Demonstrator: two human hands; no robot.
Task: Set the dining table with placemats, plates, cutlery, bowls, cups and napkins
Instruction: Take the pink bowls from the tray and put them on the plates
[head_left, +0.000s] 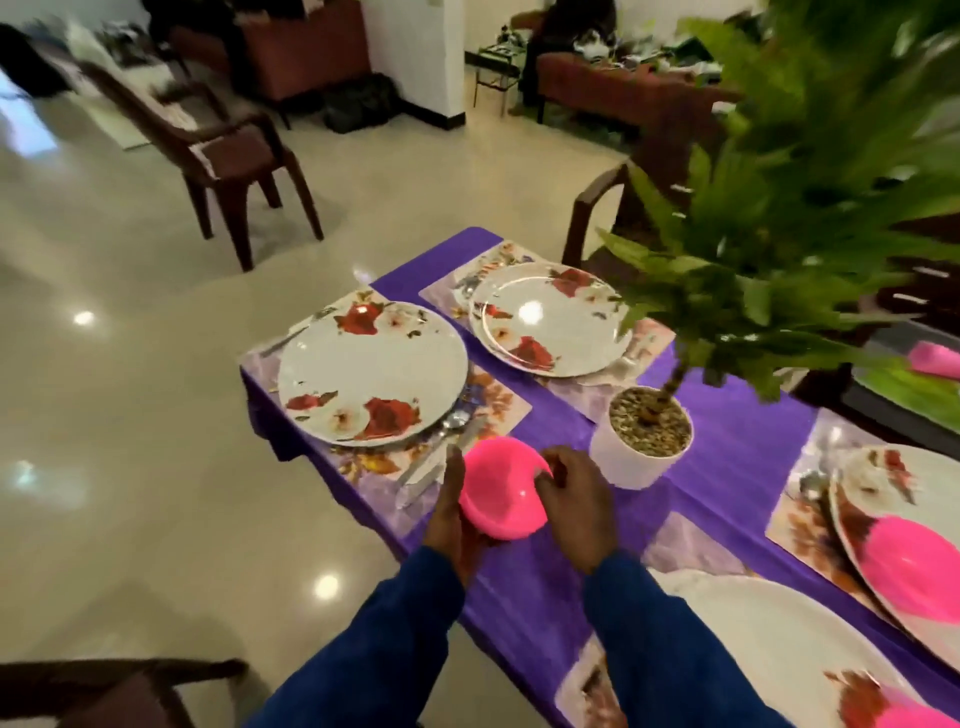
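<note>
Left hand cradles the glossy pink plastic bowl, right hand pinching its rim above the purple-clothed tabletop.

Bare purple tablecloth runs as a strip between the place settings, open from the near edge toward the white plant pot; that pot stands in the middle of the strip and blocks the straight way across; its green leaves spread high over the right half of the table and overhang the far plate; the near-left plate lies uncovered, with open air above it; cutlery lies just beside its right rim, narrowing the gap to the strip; a pink bowl already fills the right plate; a brown chair stands at the far side.
</note>
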